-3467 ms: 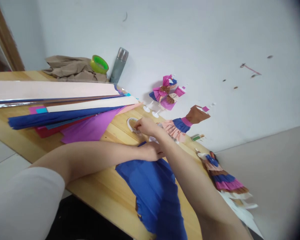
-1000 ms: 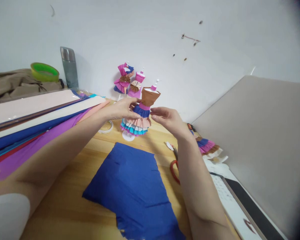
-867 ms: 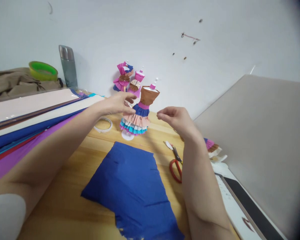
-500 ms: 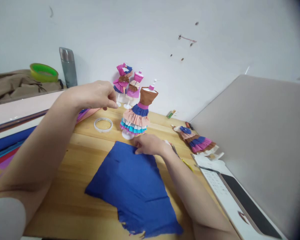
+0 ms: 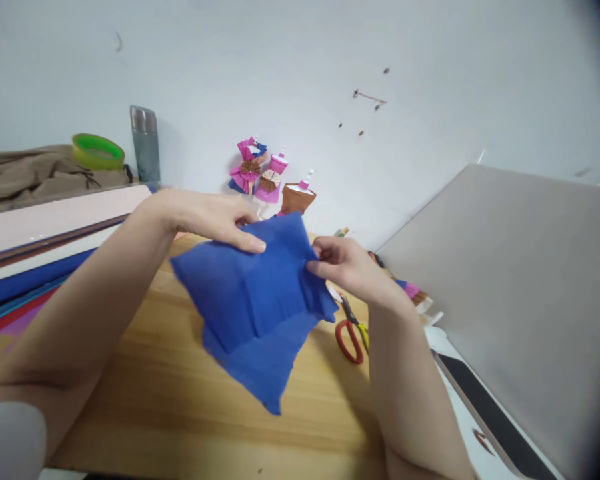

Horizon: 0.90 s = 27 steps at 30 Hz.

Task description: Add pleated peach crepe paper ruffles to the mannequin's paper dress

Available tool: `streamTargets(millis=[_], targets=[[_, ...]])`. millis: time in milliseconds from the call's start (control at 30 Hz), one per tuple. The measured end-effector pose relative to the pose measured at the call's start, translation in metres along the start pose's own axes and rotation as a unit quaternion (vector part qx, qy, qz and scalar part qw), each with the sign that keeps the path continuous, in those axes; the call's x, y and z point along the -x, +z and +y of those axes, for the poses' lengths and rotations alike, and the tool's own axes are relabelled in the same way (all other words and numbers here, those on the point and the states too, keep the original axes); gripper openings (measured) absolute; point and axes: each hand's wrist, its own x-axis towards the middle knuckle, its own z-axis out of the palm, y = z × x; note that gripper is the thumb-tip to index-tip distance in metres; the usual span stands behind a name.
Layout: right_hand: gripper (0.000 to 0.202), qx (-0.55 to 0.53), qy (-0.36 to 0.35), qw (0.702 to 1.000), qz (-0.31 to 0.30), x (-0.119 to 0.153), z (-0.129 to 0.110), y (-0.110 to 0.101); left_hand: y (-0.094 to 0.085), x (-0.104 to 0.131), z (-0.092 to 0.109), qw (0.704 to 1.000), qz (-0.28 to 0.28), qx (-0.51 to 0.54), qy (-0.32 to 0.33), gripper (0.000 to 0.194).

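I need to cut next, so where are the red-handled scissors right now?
In the head view the scissors lie on the wooden table, right of centre, just below the right hand and beside the lifted blue paper.

Counts: 2 hands, left (image 5: 207,217) and right (image 5: 343,267). 1 blue sheet (image 5: 253,300) mid-frame. 1 pair of scissors (image 5: 351,333), right of centre. 3 dress stands visible behind the sheet: fan one (image 5: 247,170), pink one (image 5: 273,183), brown one (image 5: 296,198). 1 more dress (image 5: 413,293) lay flat, mostly hidden by the right arm. 1 flask (image 5: 146,145) and 1 green tape roll (image 5: 98,151), upper left. 1 stack of paper sheets (image 5: 45,233), left edge; sheet count unclear.
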Motion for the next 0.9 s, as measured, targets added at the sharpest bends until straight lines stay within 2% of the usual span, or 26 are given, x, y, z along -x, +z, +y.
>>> streamTargets(millis=[67, 100, 133, 200, 233, 333, 433, 500, 633, 700, 800, 900], targets=[[0.024, -0.050, 0.038, 0.998, 0.029, -0.001, 0.008, -0.009, 0.002, -0.004, 0.003, 0.992, -0.121, 0.024, 0.017, 0.031], [0.025, -0.066, 0.048, 0.996, 0.024, -0.001, 0.011, -0.011, 0.003, -0.006, 0.003, 0.986, -0.159, 0.041, 0.018, 0.031], [0.025, -0.077, 0.051, 0.996, 0.006, -0.002, 0.014, -0.013, 0.005, -0.008, 0.002, 0.984, -0.169, 0.055, 0.014, 0.029], [0.029, -0.093, 0.045, 0.994, -0.031, -0.004, 0.016, -0.013, 0.011, -0.013, -0.002, 0.984, -0.165, 0.067, -0.004, 0.025], [0.037, -0.100, 0.041, 0.993, -0.039, -0.005, 0.016, -0.011, 0.014, -0.016, -0.005, 0.984, -0.165, 0.064, -0.012, 0.024], [0.059, -0.135, 0.042, 0.990, -0.012, -0.008, 0.014, -0.005, 0.022, -0.021, -0.011, 0.983, -0.180, 0.026, -0.003, 0.021], [0.054, -0.142, 0.037, 0.989, 0.002, -0.012, 0.013, 0.002, 0.026, -0.023, -0.009, 0.981, -0.189, 0.005, 0.043, 0.022], [0.048, -0.133, 0.006, 0.991, 0.011, -0.013, 0.013, 0.004, 0.027, -0.023, -0.004, 0.976, -0.203, 0.023, 0.077, 0.021], [0.048, -0.121, -0.119, 0.985, 0.040, -0.013, 0.009, 0.008, 0.029, -0.019, 0.009, 0.959, -0.237, 0.066, 0.143, 0.020], [0.049, -0.105, -0.153, 0.983, -0.005, -0.013, 0.007, 0.011, 0.029, -0.016, 0.015, 0.958, -0.236, 0.066, 0.152, 0.020], [0.044, -0.087, -0.164, 0.977, -0.107, -0.014, 0.007, 0.012, 0.028, -0.013, 0.021, 0.956, -0.240, 0.084, 0.145, 0.017], [0.040, -0.104, -0.185, 0.969, -0.125, -0.014, 0.011, 0.010, 0.028, -0.012, 0.025, 0.949, -0.261, 0.096, 0.149, 0.018]])
